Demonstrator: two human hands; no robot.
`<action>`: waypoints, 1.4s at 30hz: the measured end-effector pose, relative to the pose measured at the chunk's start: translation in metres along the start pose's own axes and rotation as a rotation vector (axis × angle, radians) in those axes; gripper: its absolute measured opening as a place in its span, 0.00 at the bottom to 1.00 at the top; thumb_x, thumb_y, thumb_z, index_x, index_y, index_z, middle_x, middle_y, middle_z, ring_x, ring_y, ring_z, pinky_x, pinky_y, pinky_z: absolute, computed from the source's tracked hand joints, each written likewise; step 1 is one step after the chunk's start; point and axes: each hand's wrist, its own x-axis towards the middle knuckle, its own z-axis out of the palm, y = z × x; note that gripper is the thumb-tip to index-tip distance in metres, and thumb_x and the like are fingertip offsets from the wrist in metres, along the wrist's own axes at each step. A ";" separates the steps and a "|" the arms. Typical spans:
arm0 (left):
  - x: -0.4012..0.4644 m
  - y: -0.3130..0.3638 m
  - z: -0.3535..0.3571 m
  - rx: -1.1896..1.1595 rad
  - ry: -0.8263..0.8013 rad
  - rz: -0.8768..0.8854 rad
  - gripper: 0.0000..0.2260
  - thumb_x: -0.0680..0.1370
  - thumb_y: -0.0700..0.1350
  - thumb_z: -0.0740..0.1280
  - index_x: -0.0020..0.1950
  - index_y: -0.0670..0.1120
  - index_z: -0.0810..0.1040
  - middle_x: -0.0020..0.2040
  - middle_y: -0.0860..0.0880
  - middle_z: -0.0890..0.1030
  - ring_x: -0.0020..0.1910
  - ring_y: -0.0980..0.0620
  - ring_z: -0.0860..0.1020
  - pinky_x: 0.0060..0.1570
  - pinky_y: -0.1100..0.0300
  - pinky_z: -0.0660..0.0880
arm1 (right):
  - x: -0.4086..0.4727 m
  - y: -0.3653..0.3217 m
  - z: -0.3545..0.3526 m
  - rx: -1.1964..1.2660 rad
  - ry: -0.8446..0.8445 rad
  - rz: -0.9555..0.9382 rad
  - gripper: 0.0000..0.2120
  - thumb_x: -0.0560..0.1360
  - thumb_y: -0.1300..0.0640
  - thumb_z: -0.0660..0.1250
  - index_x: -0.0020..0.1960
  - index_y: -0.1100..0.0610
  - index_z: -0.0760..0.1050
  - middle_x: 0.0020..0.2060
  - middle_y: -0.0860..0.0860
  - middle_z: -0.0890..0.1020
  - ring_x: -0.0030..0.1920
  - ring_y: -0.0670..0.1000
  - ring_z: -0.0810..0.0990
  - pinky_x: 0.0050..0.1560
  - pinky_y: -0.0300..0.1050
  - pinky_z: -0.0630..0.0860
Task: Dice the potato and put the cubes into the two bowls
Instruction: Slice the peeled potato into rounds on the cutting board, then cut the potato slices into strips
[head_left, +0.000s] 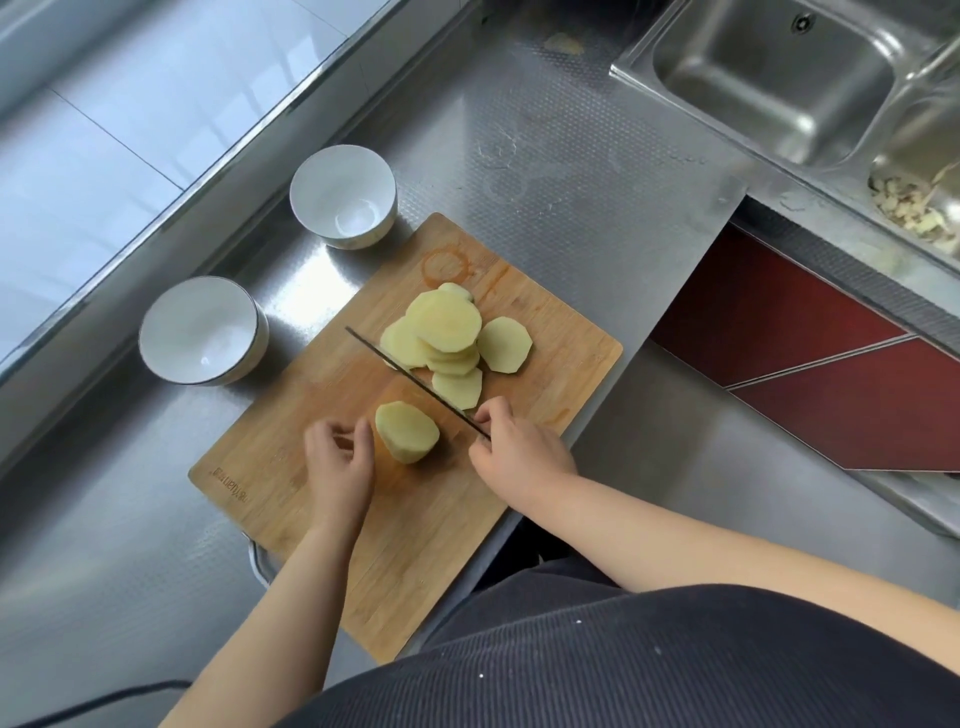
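Potato (407, 432), partly sliced, is left on the board (322, 415) beside the loosely curled, empty left hand (337, 462), while the knife (415, 383) is gripped by the right hand (511, 447) near two bowls (203, 332).

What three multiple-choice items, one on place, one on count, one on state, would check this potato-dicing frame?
1. Where does the uncut potato piece lie?
A. in a bowl
B. on the cutting board, between the hands
C. in the sink

2. How many white bowls stand beside the board?
A. one
B. two
C. three

3. What do the bowls hold?
A. potato cubes
B. slices
C. nothing visible

Key: 1 B, it sits on the board between the left hand and the right hand, which grips the knife. 2 B, the far bowl and the near bowl. 3 C, both insides show bare white; the slices are on the board.
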 end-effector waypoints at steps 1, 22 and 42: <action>-0.004 -0.006 0.002 -0.042 -0.091 -0.074 0.09 0.80 0.53 0.64 0.50 0.48 0.70 0.52 0.45 0.74 0.46 0.49 0.75 0.49 0.50 0.76 | 0.000 0.000 0.001 -0.001 -0.021 0.007 0.14 0.81 0.53 0.56 0.65 0.53 0.63 0.41 0.51 0.79 0.39 0.54 0.75 0.35 0.47 0.68; 0.010 0.007 0.021 -0.533 -0.360 -0.394 0.06 0.79 0.44 0.68 0.46 0.47 0.71 0.44 0.47 0.78 0.38 0.54 0.76 0.47 0.58 0.74 | 0.001 -0.006 -0.007 0.027 -0.135 0.069 0.16 0.80 0.52 0.56 0.67 0.52 0.64 0.50 0.52 0.80 0.46 0.55 0.77 0.43 0.49 0.75; 0.012 0.007 0.022 -0.552 -0.390 -0.429 0.04 0.80 0.43 0.66 0.46 0.47 0.72 0.39 0.49 0.79 0.37 0.55 0.75 0.45 0.60 0.73 | -0.017 -0.016 -0.019 -0.095 -0.023 -0.080 0.16 0.82 0.54 0.56 0.69 0.52 0.70 0.50 0.54 0.82 0.48 0.57 0.81 0.40 0.46 0.74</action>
